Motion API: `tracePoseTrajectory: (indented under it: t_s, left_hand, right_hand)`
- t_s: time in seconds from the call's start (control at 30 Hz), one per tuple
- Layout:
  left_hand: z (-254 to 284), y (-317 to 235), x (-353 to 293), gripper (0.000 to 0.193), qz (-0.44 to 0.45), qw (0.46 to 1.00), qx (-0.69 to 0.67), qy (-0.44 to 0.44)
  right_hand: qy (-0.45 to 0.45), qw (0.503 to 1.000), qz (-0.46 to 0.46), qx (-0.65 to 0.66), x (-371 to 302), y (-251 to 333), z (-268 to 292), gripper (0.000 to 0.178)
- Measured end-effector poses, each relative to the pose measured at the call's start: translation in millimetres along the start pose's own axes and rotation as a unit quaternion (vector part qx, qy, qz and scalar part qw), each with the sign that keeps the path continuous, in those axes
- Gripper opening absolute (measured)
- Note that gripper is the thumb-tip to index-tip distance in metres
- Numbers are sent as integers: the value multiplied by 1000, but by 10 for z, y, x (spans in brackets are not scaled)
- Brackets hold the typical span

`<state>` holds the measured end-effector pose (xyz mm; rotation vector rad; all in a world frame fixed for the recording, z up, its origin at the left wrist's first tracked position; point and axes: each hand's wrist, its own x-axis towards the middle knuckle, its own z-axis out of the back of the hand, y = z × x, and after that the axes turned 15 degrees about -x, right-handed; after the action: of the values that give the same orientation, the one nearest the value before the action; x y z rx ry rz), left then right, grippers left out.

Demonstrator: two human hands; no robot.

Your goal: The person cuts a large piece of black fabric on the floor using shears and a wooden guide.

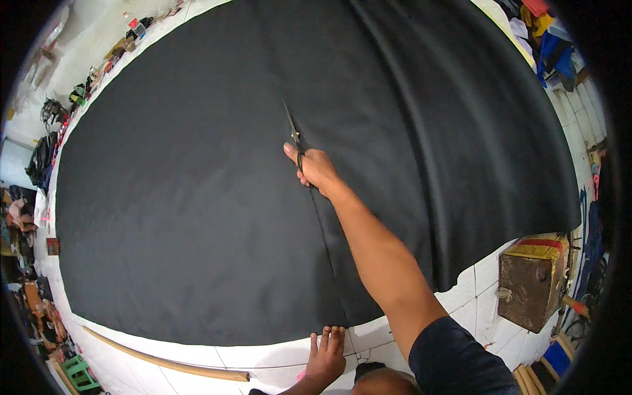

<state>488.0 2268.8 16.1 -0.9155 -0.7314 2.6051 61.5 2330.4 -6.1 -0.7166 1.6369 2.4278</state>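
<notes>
A large black sheet of smooth, leather-like material (pixel 178 197) is spread over the floor. Scissors (pixel 293 128) with dark handles are gripped in my right hand (pixel 317 170), far out over the middle of the sheet. Their blades point away from me, and I cannot tell how far apart they are. Behind them a long cut line runs through the sheet back to its near edge. At that near edge, beside the end of the line, my left hand (pixel 327 359) rests with outstretched fingers touching the material and holding nothing.
White floor tiles (pixel 471 283) show around the sheet. A wooden pole (pixel 164 362) lies along its near left edge. At the right stands a brown box (pixel 526 286). Clutter lines the left side, with a plastic bottle (pixel 135 26) and a green plastic stool (pixel 80 373). Folds ridge the sheet's right part.
</notes>
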Motion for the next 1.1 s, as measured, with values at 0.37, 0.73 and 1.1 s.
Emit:
tracePoseTrajectory:
  t_s: [0.37,0.73,1.1]
  left_hand:
    - [2104,806,2284,74,16,895,-39,-444]
    - [2372,1052,2828,90,106,923,-15,-369]
    - [2387,1141,2875,92,115,928,-43,-353]
  right_hand:
    - [22,1000,-6,-13,206,-35,63,52]
    - [29,997,-57,38,304,-60,61,45]
    - [66,988,-104,90,579,253,114,40]
